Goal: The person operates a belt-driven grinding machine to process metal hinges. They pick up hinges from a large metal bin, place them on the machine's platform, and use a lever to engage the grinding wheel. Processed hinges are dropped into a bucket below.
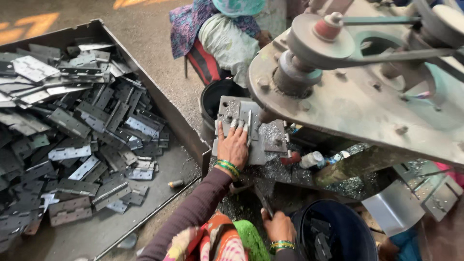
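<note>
Left hand [233,145]: lies flat, fingers spread, pressing a grey metal hinge plate [240,116] onto the machine bed [270,137]; palm down, clamped on nothing.
Hinge plate: at 12 o'clock of the left hand, under the fingertips, just below the machine's big steel body [357,101].
Right hand [278,226]: low, at 5 o'clock of the left, fingers curled around a thin dark lever [265,203].
Dark bucket [333,234]: at 3 o'clock of the right hand, holding hinges.
Tray of hinges [72,135]: at 9 o'clock, well apart.
Other person [222,34]: seated at 12 o'clock.

Soft, even daylight; slight edge distortion
</note>
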Demonstrator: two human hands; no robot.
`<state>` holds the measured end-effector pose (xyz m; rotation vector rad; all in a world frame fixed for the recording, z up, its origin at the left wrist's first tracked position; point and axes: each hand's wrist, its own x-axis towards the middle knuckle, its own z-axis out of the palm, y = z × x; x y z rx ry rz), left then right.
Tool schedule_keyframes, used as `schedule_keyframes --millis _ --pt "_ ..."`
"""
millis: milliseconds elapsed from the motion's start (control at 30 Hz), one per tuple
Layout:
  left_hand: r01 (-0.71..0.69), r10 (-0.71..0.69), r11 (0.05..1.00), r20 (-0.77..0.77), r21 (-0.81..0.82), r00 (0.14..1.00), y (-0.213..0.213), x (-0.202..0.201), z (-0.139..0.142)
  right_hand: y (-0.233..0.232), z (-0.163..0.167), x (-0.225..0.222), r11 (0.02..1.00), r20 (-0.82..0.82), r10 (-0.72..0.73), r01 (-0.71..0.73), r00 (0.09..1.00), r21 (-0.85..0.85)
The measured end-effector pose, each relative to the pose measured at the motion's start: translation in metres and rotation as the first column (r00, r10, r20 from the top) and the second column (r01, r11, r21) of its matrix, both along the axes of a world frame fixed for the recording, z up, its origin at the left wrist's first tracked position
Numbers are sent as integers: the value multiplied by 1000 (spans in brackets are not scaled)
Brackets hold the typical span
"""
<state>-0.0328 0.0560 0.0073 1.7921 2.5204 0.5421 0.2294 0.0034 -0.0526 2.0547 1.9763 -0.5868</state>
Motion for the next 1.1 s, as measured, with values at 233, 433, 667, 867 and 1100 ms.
schedule_keyframes --millis 233,433,667,867,1100 --pt "-19 23 999 -114 34 993 8 3 -8 28 43 1 983 -49 181 -181 982 -4" --pt "-1 1 1000 -1 -8 1000 10 6 -5 11 -22 13 999 22 33 -33 999 -7" --pt "-20 27 984 -38 175 999 11 1 -2 20 -35 11 996 -19 -6 4 1000 -84" --pt "-27 30 999 -72 31 997 31 -6 2 30 29 12 979 -31 193 -190 981 73" --pt "-27 23 999 -118 -32 993 44 -9 -9 5 -44 11 998 -167 -32 21 986 -64"
